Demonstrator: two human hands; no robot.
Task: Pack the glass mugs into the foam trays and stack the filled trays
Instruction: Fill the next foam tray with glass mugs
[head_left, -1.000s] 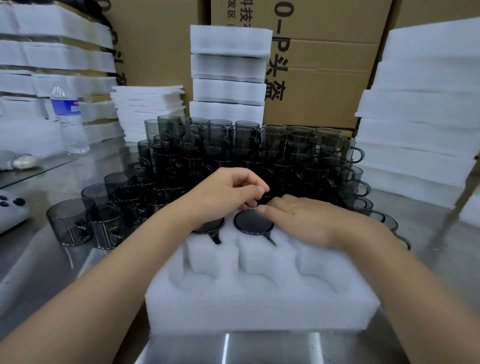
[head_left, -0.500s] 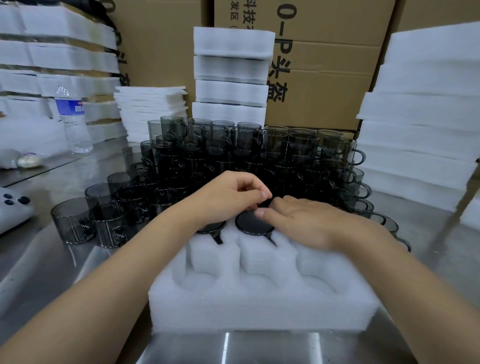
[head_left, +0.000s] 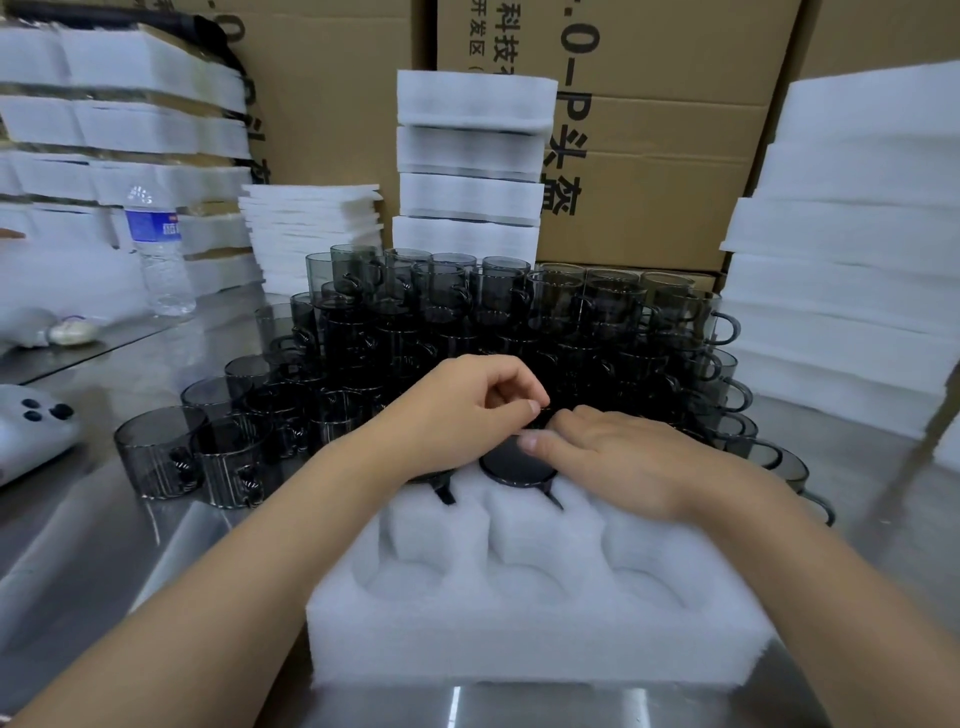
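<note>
The foam tray (head_left: 519, 639) lies on the steel tabletop (head_left: 104, 545), just in front of the heap of glass mugs (head_left: 467, 312). One mug (head_left: 511, 460) sits with its bottom up in the middle far pocket, and the near pockets are empty. The right hand (head_left: 618, 457) rests flat on the far right part of the tray, its grip released, the thumb touching this mug. The left hand (head_left: 462, 410) has curled fingers, thumb against forefinger; I cannot tell if this grip pinches anything. The mugs are probably smooth, stiff and easy to chip, so it seems best to take each by its wall or handle. The foam looks soft and light, so I would lift a filled tray from both ends.
</note>
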